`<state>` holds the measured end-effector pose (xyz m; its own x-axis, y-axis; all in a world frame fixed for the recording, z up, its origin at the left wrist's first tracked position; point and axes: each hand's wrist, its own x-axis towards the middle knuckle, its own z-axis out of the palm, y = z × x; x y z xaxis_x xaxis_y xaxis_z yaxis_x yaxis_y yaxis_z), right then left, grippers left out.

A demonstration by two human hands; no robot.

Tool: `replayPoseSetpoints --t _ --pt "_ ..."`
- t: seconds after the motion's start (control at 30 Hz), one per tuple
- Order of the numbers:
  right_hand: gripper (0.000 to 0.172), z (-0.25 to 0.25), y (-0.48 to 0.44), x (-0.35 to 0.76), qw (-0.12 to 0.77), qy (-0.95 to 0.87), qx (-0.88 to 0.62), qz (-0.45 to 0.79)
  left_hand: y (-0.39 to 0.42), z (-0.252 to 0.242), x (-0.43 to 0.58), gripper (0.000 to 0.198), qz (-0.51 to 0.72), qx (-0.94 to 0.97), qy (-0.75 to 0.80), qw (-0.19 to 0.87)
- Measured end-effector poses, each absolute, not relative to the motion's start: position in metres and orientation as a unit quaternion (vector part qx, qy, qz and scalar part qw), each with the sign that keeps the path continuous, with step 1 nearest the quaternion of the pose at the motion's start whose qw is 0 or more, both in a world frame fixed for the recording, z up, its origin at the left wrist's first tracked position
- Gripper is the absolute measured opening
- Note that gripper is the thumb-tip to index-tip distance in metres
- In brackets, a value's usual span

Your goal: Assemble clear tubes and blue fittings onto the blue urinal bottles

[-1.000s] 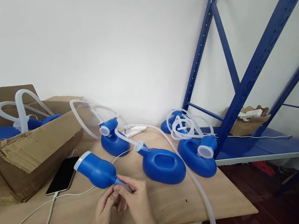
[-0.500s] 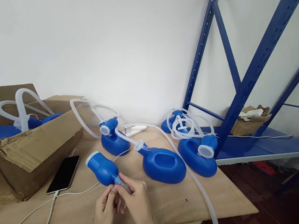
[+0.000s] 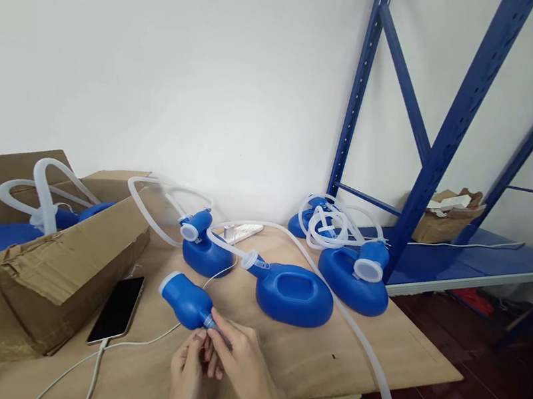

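A blue bulb-shaped plastic funnel (image 3: 187, 301) with a white rim lies tilted above the near table, its narrow neck toward me. My right hand (image 3: 241, 361) pinches the clear tube (image 3: 211, 321) at that neck, thumb and fingers closed around it. Just below the joint, my left hand (image 3: 193, 360) has its fingers curled and thumb pressed in; what they pinch is hidden. Close by on the right lies a blue urinal bottle (image 3: 294, 295) with a clear spout, and a similar bottle (image 3: 207, 254) with a funnel on top stands behind.
A cardboard box (image 3: 47, 273) with blue bottles and hoses stands on the left. Beside it a phone (image 3: 117, 311) lies on a white cable. A power strip (image 3: 242, 231) sits near the wall. Another bottle (image 3: 354, 287) and a long translucent hose (image 3: 372, 361) are at right, by blue shelving (image 3: 436, 152).
The funnel has shifted slightly right and its neck sits closer to my fingers. My right hand's fingertips have slid nearer the neck. The view has shifted slightly.
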<state>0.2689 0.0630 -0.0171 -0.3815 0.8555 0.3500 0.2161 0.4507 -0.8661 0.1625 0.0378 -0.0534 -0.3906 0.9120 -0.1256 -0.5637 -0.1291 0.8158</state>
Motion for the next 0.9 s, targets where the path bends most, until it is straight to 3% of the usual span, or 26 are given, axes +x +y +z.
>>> replayPoseSetpoints --t 0.27,0.47,0.7,0.83,0.9 --pt "0.04 -0.022 0.068 0.268 0.44 -0.728 -0.363 0.38 0.039 -0.057 0.159 0.056 0.673 0.243 0.422 0.556" --pt "0.042 -0.029 0.068 0.273 0.384 -0.74 -0.406 0.374 0.041 -0.065 0.145 0.056 0.618 0.21 0.468 0.596" --pt "0.073 -0.02 0.042 0.285 0.263 -0.778 -0.426 0.379 0.038 -0.068 0.119 0.061 0.615 0.222 0.521 0.548" --pt "0.101 -0.057 0.022 0.321 0.193 -0.829 -0.438 0.291 0.037 -0.068 0.103 0.063 0.619 0.234 0.557 0.503" --pt "0.094 -0.086 0.013 0.349 0.208 -0.849 -0.426 0.234 0.036 -0.067 0.099 0.072 0.613 0.24 0.573 0.489"
